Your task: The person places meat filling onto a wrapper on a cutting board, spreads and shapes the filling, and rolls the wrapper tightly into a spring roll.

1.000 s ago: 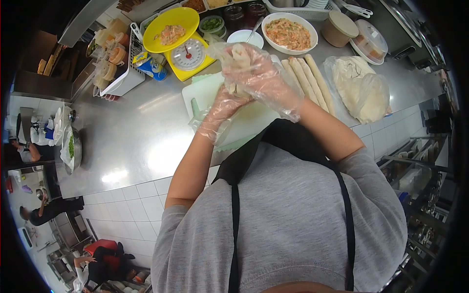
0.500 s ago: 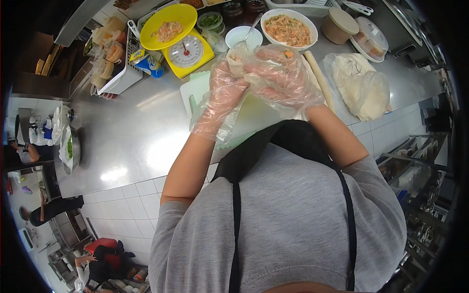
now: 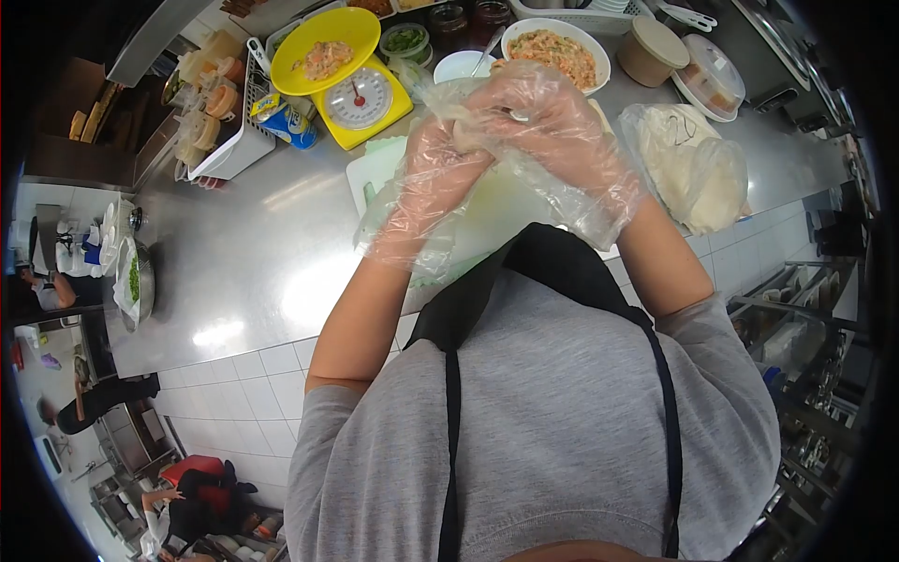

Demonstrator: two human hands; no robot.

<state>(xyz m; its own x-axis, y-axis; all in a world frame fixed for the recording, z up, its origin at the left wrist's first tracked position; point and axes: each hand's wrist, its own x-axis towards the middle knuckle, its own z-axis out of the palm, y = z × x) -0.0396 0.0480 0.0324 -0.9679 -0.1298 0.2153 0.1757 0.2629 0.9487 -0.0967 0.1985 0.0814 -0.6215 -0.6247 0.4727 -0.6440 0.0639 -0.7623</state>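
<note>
Both hands wear loose clear plastic gloves and meet above a white cutting board. My left hand is closed, with a pale bit of dough partly showing at its fingers. My right hand curls over from the right, fingers bent against the left ones. A small shiny light-grey bit shows between its fingers, too little to name. Just beyond the hands are a white bowl of chopped orange-and-green filling and a smaller white bowl with a spoon.
A yellow kitchen scale carries a yellow dish with filling. Right of the hands lies a plastic bag of dough. Tubs, a blue-yellow packet and a white basket stand at left. Other people are at far left.
My right hand has turned over and curled tighter, its back now facing up. It covers most of the rolling pin. My left hand has barely shifted.
</note>
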